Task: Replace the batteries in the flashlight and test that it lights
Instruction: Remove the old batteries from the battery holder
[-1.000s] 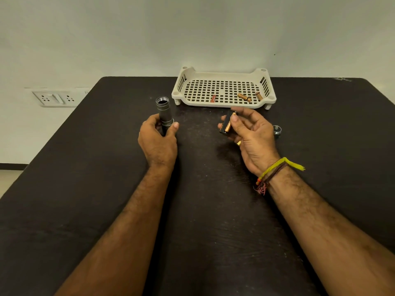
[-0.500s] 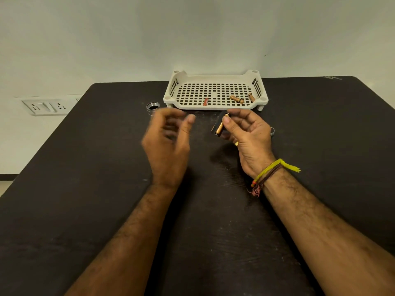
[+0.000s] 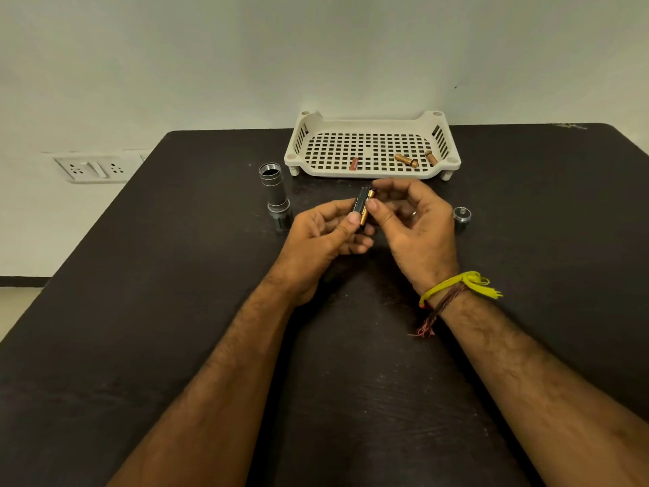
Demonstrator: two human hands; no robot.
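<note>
The grey flashlight body [image 3: 275, 196] stands upright on the dark table [image 3: 140, 311], its open end up, left of my hands. Its silver tail cap [image 3: 462, 215] lies on the table to the right. Between them, above the table, both hands meet on a black battery holder [image 3: 363, 209] with a gold and black battery in it. My left hand [image 3: 323, 237] pinches its lower part with thumb and fingers. My right hand [image 3: 414, 226] grips its upper part, thumb on the front.
A cream perforated tray [image 3: 372, 170] sits at the table's far edge; it holds two gold batteries [image 3: 406, 160] and a small red one [image 3: 353, 164]. A wall socket plate [image 3: 92, 167] is at the left, beyond the table.
My left hand let go of the flashlight, leaving it standing, and moved right to join my right hand on the battery holder.
</note>
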